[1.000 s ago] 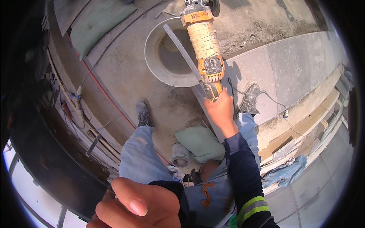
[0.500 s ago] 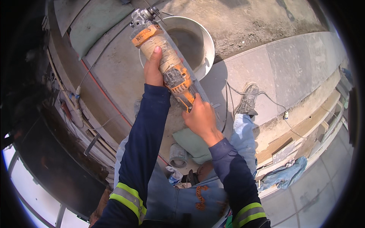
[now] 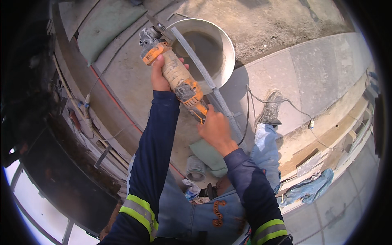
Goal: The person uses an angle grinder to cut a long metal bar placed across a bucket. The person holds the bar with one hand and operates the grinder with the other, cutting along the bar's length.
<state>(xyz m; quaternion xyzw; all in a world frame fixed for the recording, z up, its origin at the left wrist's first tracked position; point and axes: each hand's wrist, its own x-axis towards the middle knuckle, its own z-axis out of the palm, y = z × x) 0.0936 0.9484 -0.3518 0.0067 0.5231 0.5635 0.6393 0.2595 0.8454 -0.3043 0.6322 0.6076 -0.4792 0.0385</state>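
Note:
An orange angle grinder (image 3: 176, 80) with beige tape wrapped round its body is held up in front of me, its disc (image 3: 157, 23) at the far end. My left hand (image 3: 160, 76) grips the taped body from the left, with fingertips showing on the other side. My right hand (image 3: 219, 130) is closed round the rear handle. Just right of the grinder, a long grey metal bar (image 3: 199, 63) slants over a round white bucket (image 3: 231, 61). Greyish liquid (image 3: 204, 43) stands in the bucket. The disc appears apart from the bar.
A black cable (image 3: 247, 116) runs from near my right hand across the floor past my shoe (image 3: 271, 108). Green sacks (image 3: 110, 28) lie at the far left and by my legs. A grey can (image 3: 196, 168) is between my legs. Boards (image 3: 304, 161) line the right side.
The grinder's head has swung slightly left and down relative to the bar, uncovering more of the bar and the bucket. Both hands keep their grip. The view has shifted a little.

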